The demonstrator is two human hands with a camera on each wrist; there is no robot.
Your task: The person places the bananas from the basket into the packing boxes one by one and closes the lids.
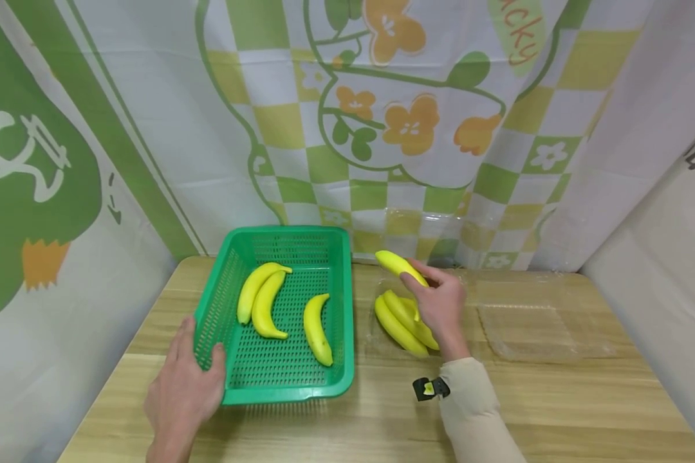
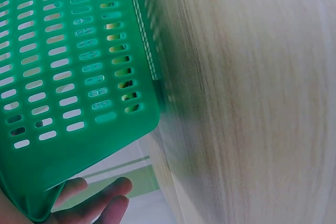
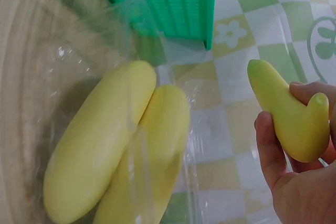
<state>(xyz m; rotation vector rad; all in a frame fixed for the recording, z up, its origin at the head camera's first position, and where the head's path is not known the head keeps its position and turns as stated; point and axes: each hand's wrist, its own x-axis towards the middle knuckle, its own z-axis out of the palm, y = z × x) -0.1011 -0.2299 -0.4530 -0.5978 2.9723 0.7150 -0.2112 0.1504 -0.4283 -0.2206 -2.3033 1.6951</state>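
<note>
The right hand [image 1: 440, 299] is clamped, thumb and fingers, on a banana [image 1: 398, 264] above a clear box [image 3: 192, 156] with other bananas [image 1: 398, 326] in it. The left hand [image 1: 185, 382] grips the side of the basket [image 1: 284, 393], where three bananas [image 1: 268, 305] lie. Beyond the box, clear plastic [image 1: 529, 328] rests on the table [image 1: 579, 405].
</note>
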